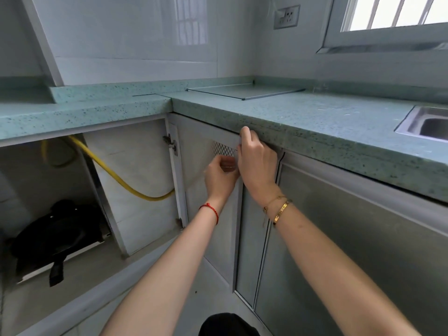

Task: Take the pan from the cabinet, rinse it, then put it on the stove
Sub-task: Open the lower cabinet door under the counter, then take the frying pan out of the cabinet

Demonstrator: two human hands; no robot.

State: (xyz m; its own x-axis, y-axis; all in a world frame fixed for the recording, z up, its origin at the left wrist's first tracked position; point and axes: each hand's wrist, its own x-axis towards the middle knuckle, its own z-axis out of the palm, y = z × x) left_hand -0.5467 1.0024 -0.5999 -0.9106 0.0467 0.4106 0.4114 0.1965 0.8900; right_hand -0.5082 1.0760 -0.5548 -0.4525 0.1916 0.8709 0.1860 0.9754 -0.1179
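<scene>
Two grips, left hand (220,177) and right hand (257,163), clamp the top edge of the cabinet door (201,146), likely to swing it. The pan (60,235) lies untouched, well left, low in the open compartment (135,180).

The pan (55,236) lies in the left cabinet (135,166) below the hose (116,177); the sink (412,120) sits far right.

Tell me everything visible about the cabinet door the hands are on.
The door is pale grey with a metal-looking frame, a flat whitish panel and a small mesh vent near its top. Two hinges sit on its left side. It stands upright under the green counter, seemingly ajar. The right hand grips its top right corner; the left hand pinches the edge just below.
</scene>
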